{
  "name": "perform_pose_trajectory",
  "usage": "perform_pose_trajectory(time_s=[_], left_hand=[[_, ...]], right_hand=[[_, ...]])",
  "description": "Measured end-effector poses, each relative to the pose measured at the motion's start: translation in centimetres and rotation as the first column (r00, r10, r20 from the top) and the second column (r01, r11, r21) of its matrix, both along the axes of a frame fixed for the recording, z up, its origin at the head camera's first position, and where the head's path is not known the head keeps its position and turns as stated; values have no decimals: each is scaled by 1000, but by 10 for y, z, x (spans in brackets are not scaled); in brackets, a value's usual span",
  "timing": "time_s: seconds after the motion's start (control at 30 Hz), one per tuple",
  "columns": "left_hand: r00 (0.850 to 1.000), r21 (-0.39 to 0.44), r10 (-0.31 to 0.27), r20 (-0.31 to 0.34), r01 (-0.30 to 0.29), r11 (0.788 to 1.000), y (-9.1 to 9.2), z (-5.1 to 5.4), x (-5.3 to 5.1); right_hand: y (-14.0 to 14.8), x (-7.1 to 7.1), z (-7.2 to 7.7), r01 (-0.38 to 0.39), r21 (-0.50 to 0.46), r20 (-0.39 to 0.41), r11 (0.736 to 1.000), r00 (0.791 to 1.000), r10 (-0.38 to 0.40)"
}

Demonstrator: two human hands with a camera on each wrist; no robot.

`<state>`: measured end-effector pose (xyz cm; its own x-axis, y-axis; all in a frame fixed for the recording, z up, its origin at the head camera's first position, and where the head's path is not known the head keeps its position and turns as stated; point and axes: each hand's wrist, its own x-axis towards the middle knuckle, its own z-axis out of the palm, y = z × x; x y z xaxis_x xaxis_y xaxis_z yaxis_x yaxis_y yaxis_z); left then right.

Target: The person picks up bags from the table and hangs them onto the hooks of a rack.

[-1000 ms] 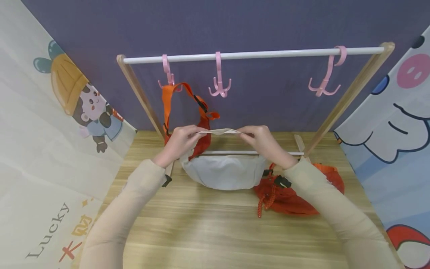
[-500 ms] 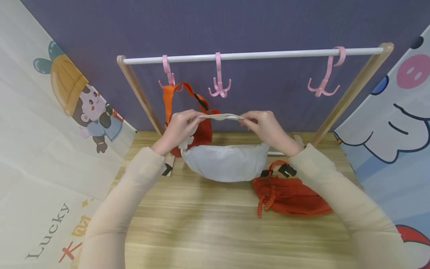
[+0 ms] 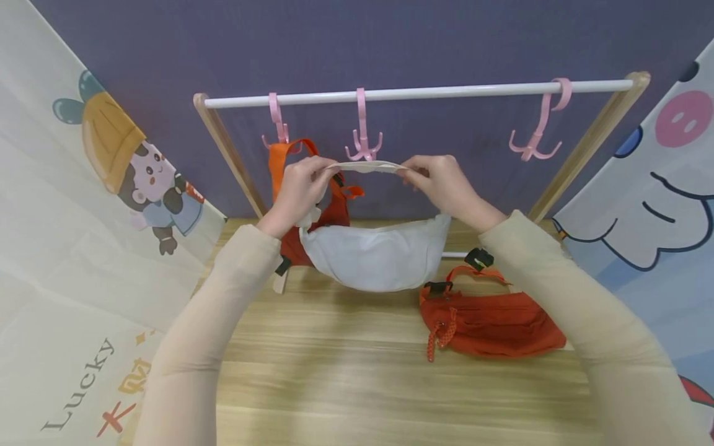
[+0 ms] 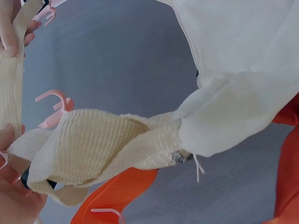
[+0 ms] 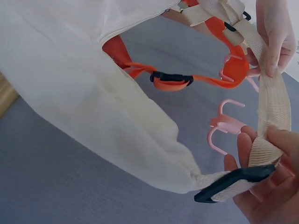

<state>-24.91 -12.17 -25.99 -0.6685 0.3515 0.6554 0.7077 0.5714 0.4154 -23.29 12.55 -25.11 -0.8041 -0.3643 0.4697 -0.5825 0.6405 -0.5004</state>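
Observation:
A white waist bag [image 3: 379, 257] hangs below both hands by its cream strap [image 3: 367, 166]. My left hand [image 3: 301, 186] pinches the strap's left part, and my right hand [image 3: 443, 186] pinches its right part, so the piece between them is stretched nearly level. Just behind that piece is the middle pink hook [image 3: 364, 147], its lower tip close to the strap in the head view. In the right wrist view a dark buckle [image 5: 233, 183] sits on the strap near my right fingers. Twisted webbing [image 4: 98, 149] runs from the bag to my left hand in the left wrist view.
A white rail [image 3: 446, 93] on wooden posts carries the pink hooks. From the left hook [image 3: 279, 124] hangs a red bag [image 3: 334, 210] on an orange strap [image 3: 276, 170]. Another red bag [image 3: 491, 325] lies on the wood-grain surface at right. A further hook [image 3: 535, 136] is on the right.
Both hands have risen together with the white bag, bringing the strap up to the middle hook's height. The hook, the rail and the red bag on the surface stay put.

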Motion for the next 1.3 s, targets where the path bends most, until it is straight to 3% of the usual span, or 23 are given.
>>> perform_pose_trajectory(time_s=[0.23,0.4,0.63,0.83,1.03,1.3], left_hand=[[998,46,43,-52,-41,998,5,5,-10],[996,72,78,-42,-75,995,7,10,-15],[990,119,140,-5,-138,983,10,12,-24],[983,119,178,38,-181,976,13,12,-33],[973,86,196,122,-207,975,15,8,-39],[966,57,190,174,-203,978,17,2,-43]], right_hand=[[-2,-11,8,48,-10,21,999,999,-48],[-5,-19,14,77,-16,35,997,996,-77],[-9,-32,22,102,-29,61,994,993,-100],[-11,-41,23,119,-25,129,993,985,-115],[-12,-47,20,115,-24,209,993,972,-108],[-11,-52,15,123,-15,239,992,964,-116]])
